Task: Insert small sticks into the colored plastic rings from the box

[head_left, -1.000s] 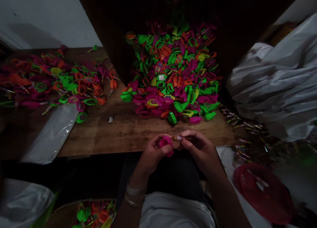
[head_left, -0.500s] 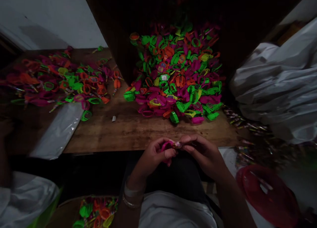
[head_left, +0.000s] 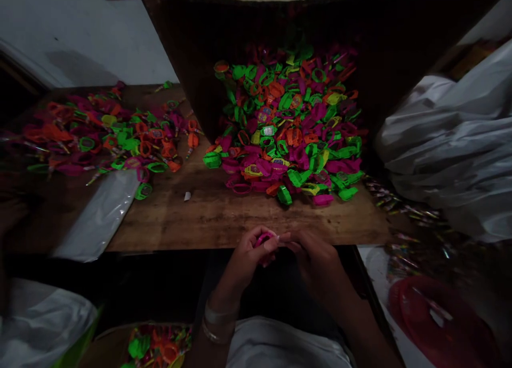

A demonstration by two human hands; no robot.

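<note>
Just off the table's front edge, my left hand (head_left: 250, 253) holds a pink toy watch (head_left: 264, 240) between thumb and fingers. My right hand (head_left: 314, 253) meets it at the watch's right end, its fingers pinched together; what they grip there is small and mostly hidden. Beyond the hands, a large heap of green, pink, orange and yellow toy watches (head_left: 294, 133) spills out of a dark open box (head_left: 176, 53) onto the wooden table (head_left: 168, 224).
More toy watches with small wrapped sticks (head_left: 128, 138) lie at the left by a clear plastic bag (head_left: 98, 216). White sacking (head_left: 444, 138), small wrapped pieces (head_left: 416, 208) and a red plastic item (head_left: 440, 317) are at the right. A co-worker's white clothing (head_left: 44, 320) shows lower left.
My right hand has turned, its back now more upward, and its fingers have come closer over the watch's end. The whole view has shifted slightly. My left hand still holds the watch.
</note>
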